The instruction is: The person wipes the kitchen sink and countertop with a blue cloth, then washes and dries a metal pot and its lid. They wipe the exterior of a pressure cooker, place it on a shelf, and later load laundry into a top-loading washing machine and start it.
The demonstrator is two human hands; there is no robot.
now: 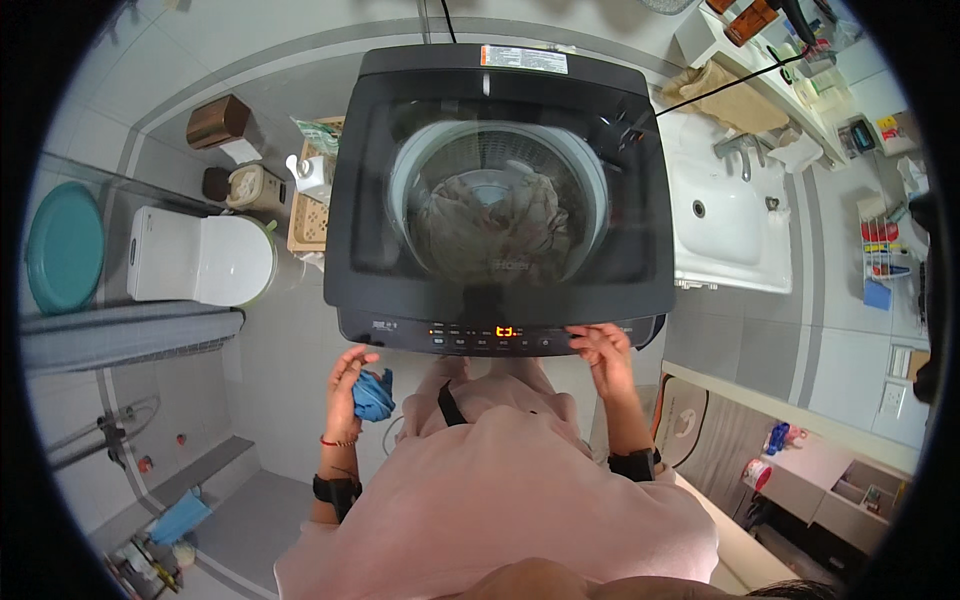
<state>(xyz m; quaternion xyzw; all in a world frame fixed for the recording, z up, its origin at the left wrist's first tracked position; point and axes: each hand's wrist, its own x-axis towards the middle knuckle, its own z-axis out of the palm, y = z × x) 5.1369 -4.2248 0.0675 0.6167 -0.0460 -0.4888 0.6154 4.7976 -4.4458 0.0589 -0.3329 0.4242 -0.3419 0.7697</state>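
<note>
A dark top-loading washing machine stands before me with its lid down. Through the lid's clear window, greyish wet-looking laundry shows in the drum. Along the front edge runs a control panel with a lit orange display. My left hand is just off the panel's left front corner, holding a crumpled blue cloth against the palm. At the panel's right part, the fingertips of my right hand reach over its front edge; nothing shows in that hand. Whether they press on it cannot be told.
Right of the machine is a white washbasin with a faucet. On the left stand a tan plastic basket, a toilet and a small bin. A black cable runs from the machine's right side.
</note>
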